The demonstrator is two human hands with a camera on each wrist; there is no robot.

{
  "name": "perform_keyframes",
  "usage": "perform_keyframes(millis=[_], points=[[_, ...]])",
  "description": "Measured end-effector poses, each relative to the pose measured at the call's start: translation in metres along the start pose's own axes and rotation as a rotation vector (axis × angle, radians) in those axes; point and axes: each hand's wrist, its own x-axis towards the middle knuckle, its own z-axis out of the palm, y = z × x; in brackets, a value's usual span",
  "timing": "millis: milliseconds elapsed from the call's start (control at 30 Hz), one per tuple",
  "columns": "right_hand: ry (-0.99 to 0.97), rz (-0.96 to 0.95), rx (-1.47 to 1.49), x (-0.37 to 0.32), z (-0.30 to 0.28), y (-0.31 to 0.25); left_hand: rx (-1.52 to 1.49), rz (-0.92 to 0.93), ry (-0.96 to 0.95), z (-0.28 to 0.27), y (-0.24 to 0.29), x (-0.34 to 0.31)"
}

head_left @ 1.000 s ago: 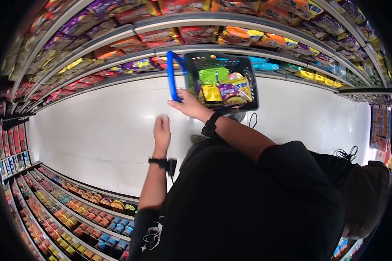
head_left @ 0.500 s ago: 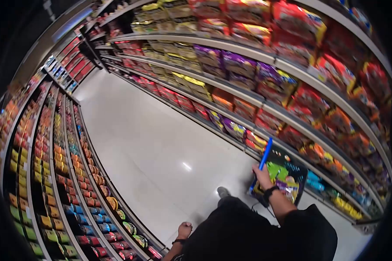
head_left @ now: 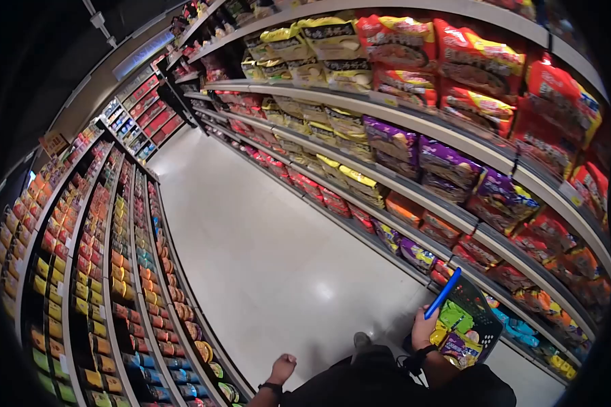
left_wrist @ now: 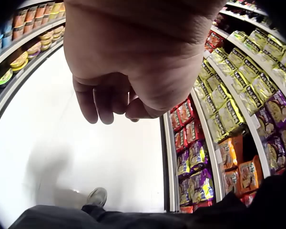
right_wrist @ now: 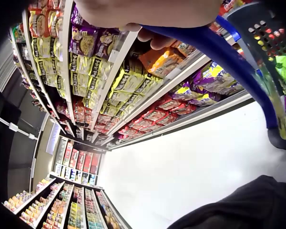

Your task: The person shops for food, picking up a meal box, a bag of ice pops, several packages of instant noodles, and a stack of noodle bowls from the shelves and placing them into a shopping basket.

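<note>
My right hand (head_left: 424, 330) grips the blue handle (head_left: 444, 293) of a dark shopping basket (head_left: 483, 308) at the lower right of the head view. In the right wrist view the fingers wrap around that thick blue bar. Inside the basket lie a green packet (head_left: 457, 315), a purple noodle packet (head_left: 460, 347) and a yellow packet (head_left: 438, 337). My left hand (head_left: 282, 367) hangs at my side over the floor and holds nothing. Its fingers dangle loosely curled in the left wrist view.
Shelves of bagged noodles (head_left: 387, 139) run along the right, close to the basket. On the left stand shelves of cups and bowls (head_left: 125, 285). The pale aisle floor (head_left: 237, 230) stretches to a far shelf of red boxes (head_left: 142, 102). One shoe (head_left: 362, 338) shows below.
The view has swung from down at the basket to along the aisle. The right hand keeps hold of the basket handle, while the left hand now hangs lower at my side.
</note>
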Motion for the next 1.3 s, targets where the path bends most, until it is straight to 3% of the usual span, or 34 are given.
perform_keyframes(millis=[100, 267, 433, 500, 567, 600, 633, 700, 733, 767, 800, 867, 967, 1100, 1167, 1300], points=[[0.02, 0.003, 0.024, 0.011, 0.037, -0.002, -0.037, -0.082, 0.06, -0.026, 0.042, 0.032], [0.06, -0.039, 0.015, 0.04, 0.094, -0.002, -0.062, -0.074, -0.118, -0.047, 0.067, 0.061], [0.085, -0.076, -0.037, 0.055, 0.135, 0.004, 0.013, -0.072, -0.147, -0.074, 0.015, 0.101], [0.094, -0.091, -0.078, 0.051, 0.149, -0.006, -0.003, -0.037, -0.034, -0.083, -0.03, 0.122], [0.138, -0.041, -0.171, 0.043, 0.172, -0.018, -0.076, -0.163, 0.052, -0.098, -0.071, 0.147], [0.148, -0.036, -0.205, 0.044, 0.178, -0.014, -0.067, -0.129, 0.124, -0.109, -0.085, 0.156], [0.192, -0.181, -0.25, 0.062, 0.175, 0.021, -0.063, -0.119, 0.111, -0.118, -0.101, 0.167], [0.198, -0.171, -0.38, 0.053, 0.186, 0.015, -0.076, -0.283, 0.122, -0.141, -0.131, 0.196], [0.176, -0.106, -0.368, 0.042, 0.196, 0.0, -0.001, -0.151, 0.21, -0.156, -0.134, 0.2], [0.155, -0.04, -0.356, 0.023, 0.208, -0.021, 0.015, -0.14, 0.186, -0.175, -0.144, 0.211], [0.174, -0.104, -0.403, 0.022, 0.213, -0.017, 0.019, -0.157, 0.12, -0.191, -0.15, 0.226], [0.169, -0.07, -0.485, 0.02, 0.219, -0.015, 0.023, -0.165, 0.04, -0.21, -0.16, 0.252], [0.026, 0.112, -0.39, 0.033, 0.238, -0.03, -0.25, -0.34, 0.046, -0.246, -0.165, 0.299], [0.0, 0.315, -0.249, 0.047, 0.272, -0.05, -0.355, -0.284, 0.084, -0.283, -0.147, 0.338], [0.033, 0.283, -0.244, 0.05, 0.298, -0.05, -0.298, -0.21, 0.045, -0.297, -0.136, 0.363], [0.182, 0.23, -0.234, 0.052, 0.344, -0.038, -0.214, -0.273, -0.03, -0.318, -0.109, 0.406]])
